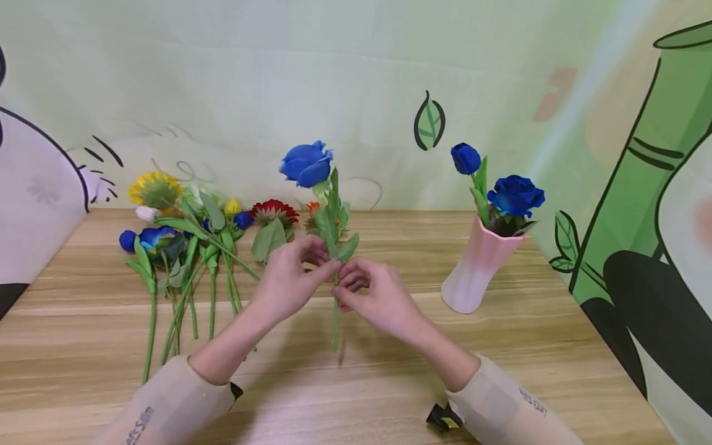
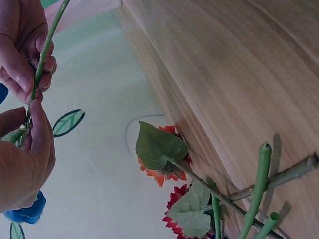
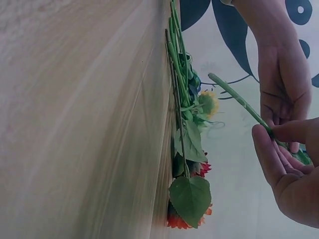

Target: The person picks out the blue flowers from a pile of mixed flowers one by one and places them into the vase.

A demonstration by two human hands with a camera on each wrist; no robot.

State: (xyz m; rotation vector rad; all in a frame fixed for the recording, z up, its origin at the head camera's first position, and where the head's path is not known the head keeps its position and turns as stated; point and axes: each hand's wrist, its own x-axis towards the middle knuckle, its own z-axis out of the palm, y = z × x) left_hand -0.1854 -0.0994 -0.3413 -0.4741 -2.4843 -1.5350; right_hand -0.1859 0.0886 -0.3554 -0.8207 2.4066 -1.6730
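A light blue artificial rose (image 1: 307,164) with green leaves is held upright above the middle of the table. My left hand (image 1: 295,270) pinches its stem just under the lowest leaves. Slightly lower, my right hand (image 1: 378,295) pinches the same stem (image 1: 335,327), whose bare end points down. Both hands also show around the stem (image 2: 44,50) in the left wrist view. To the right stands a pink and white vase (image 1: 473,272) holding a dark blue tulip (image 1: 465,159) and a dark blue rose (image 1: 516,195).
On the left lies a pile of artificial flowers, among them a yellow sunflower (image 1: 156,189), a white tulip bud (image 1: 147,214) and a blue rose (image 1: 157,235). A red flower (image 1: 275,211) and an orange flower (image 3: 179,221) lie near the back edge, against a printed cloth backdrop (image 1: 222,93).
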